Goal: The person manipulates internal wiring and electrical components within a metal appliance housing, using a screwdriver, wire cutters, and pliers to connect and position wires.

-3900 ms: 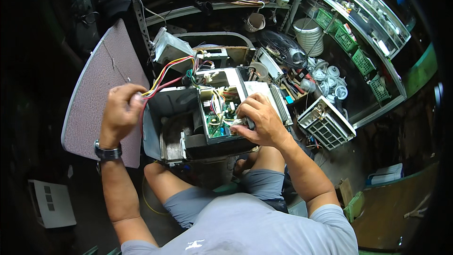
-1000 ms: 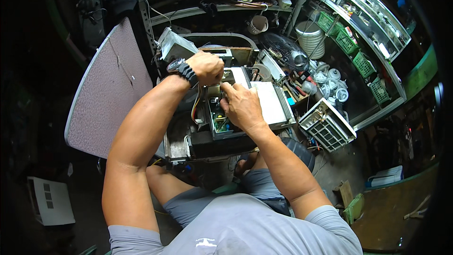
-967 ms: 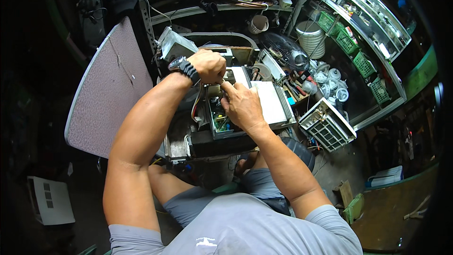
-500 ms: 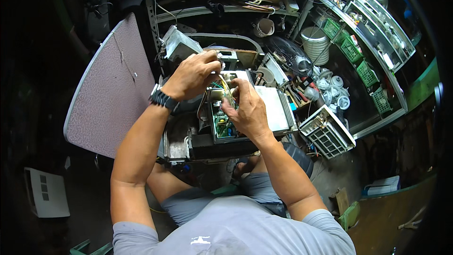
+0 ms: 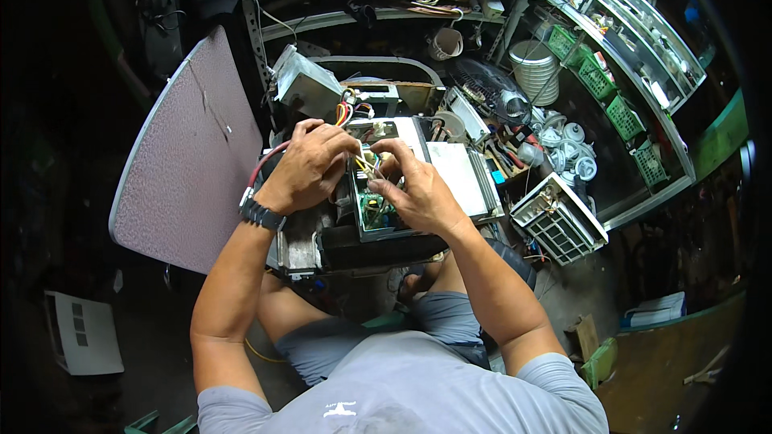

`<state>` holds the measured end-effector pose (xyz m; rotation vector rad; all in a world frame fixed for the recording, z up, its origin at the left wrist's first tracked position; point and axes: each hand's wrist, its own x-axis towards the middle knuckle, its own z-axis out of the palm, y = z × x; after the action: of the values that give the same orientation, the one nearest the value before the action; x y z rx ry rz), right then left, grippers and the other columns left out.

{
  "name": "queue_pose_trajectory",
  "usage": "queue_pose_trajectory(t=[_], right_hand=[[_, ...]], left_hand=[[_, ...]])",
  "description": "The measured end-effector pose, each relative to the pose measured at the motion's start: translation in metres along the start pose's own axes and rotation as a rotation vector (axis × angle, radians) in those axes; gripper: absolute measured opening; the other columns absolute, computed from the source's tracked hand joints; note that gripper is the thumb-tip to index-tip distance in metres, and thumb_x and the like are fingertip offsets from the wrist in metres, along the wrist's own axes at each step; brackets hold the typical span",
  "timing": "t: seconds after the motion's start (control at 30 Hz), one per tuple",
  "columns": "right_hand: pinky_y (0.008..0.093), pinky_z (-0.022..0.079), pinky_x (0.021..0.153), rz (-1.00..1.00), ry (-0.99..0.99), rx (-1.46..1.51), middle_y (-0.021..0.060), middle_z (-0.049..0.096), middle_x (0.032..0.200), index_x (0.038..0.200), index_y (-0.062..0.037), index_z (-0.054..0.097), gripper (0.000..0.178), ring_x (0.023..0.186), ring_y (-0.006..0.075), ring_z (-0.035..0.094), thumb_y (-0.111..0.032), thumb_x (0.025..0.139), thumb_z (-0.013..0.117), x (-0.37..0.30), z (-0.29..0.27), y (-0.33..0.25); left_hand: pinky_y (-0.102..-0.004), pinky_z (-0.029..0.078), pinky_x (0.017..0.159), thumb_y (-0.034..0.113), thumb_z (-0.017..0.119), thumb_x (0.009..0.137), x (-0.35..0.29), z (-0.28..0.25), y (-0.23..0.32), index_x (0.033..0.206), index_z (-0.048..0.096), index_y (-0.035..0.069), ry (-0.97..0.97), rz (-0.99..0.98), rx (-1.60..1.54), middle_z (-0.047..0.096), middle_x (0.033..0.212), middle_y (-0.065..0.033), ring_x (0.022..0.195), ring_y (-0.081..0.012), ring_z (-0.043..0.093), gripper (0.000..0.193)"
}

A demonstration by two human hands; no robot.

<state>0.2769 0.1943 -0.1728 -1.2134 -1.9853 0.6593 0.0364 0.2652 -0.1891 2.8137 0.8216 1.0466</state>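
Note:
An open electronics housing [image 5: 359, 229] with a green circuit board [image 5: 372, 210] lies in front of me. Over the board, thin yellow and white wires [image 5: 365, 165] run between my hands. My right hand [image 5: 422, 193] pinches these wires between thumb and fingers. On their other side, my left hand [image 5: 310, 165] is closed with its fingers curled down; what its tips hold is hidden. Behind the left hand rises a bundle of coloured wires [image 5: 344, 112]. A red cable [image 5: 264, 164] passes by my left wrist.
A pale panel [image 5: 193, 153] stands upright at left. Right of the housing are a white flat cover [image 5: 458, 181], a black fan [image 5: 490, 88], hand tools [image 5: 508, 159], clear plastic parts [image 5: 567, 149] and a white grille unit [image 5: 560, 221]. Green baskets [image 5: 623, 116] line the right shelf.
My left hand has come down and toward me, uncovering the coloured wire bundle behind it. The right hand has moved slightly, staying at the wires over the board.

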Motion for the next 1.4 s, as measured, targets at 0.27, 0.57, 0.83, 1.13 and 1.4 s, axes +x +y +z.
queue_pose_trajectory(t=[0.27, 0.57, 0.83, 1.13, 1.4], right_hand=[[0.0429, 0.056, 0.088, 0.061, -0.098, 0.137, 0.0189, 0.074, 0.1, 0.118, -0.0021, 0.063, 0.023, 0.099, 0.031, 0.074, -0.017, 0.101, 0.069, 0.004, -0.008, 0.009], [0.0431, 0.056, 0.088, 0.125, -0.085, 0.215, 0.017, 0.077, 0.093, 0.128, 0.001, 0.049, 0.028, 0.095, 0.0339, 0.075, -0.013, 0.104, 0.055, 0.0, -0.002, 0.012], [0.0454, 0.056, 0.081, 0.021, -0.301, 0.046, 0.0207, 0.074, 0.096, 0.124, -0.001, 0.058, 0.039, 0.091, 0.0368, 0.074, -0.028, 0.099, 0.071, -0.001, -0.013, -0.002], [0.0514, 0.052, 0.077, -0.115, -0.194, -0.246, 0.023, 0.069, 0.088, 0.099, -0.0001, 0.064, 0.031, 0.087, 0.0439, 0.068, -0.03, 0.098, 0.073, -0.006, -0.004, 0.011], [0.0457, 0.055, 0.088, -0.041, -0.396, -0.087, 0.0187, 0.073, 0.104, 0.136, -0.0048, 0.056, 0.05, 0.101, 0.0408, 0.071, -0.015, 0.093, 0.079, -0.004, -0.027, -0.002]], left_hand=[[-0.0496, 0.042, 0.118, 0.01, 0.084, 0.083, -0.001, -0.009, 0.024, 0.127, 0.066, 0.015, 0.054, -0.001, -0.014, 0.063, 0.133, -0.0085, 0.129, -0.0293, 0.06, 0.047], [-0.054, 0.037, 0.122, 0.013, 0.083, 0.083, -0.008, -0.001, 0.03, 0.103, 0.068, 0.013, 0.031, 0.198, 0.168, 0.064, 0.127, -0.0072, 0.134, -0.0271, 0.055, 0.025], [-0.0493, 0.04, 0.109, 0.01, 0.077, 0.09, -0.006, -0.023, 0.027, 0.105, 0.068, 0.008, -0.342, 0.007, -0.154, 0.064, 0.114, -0.0102, 0.122, -0.0325, 0.056, 0.017], [-0.0419, 0.052, 0.091, 0.003, 0.076, 0.091, -0.015, -0.054, -0.006, 0.104, 0.067, 0.004, -0.201, -0.178, -0.368, 0.066, 0.105, -0.0098, 0.108, -0.0259, 0.065, 0.016], [-0.0358, 0.05, 0.096, 0.029, 0.064, 0.108, -0.03, -0.067, -0.02, 0.118, 0.069, 0.003, -0.113, -0.409, -0.631, 0.069, 0.111, -0.0082, 0.106, -0.0167, 0.062, 0.028]])
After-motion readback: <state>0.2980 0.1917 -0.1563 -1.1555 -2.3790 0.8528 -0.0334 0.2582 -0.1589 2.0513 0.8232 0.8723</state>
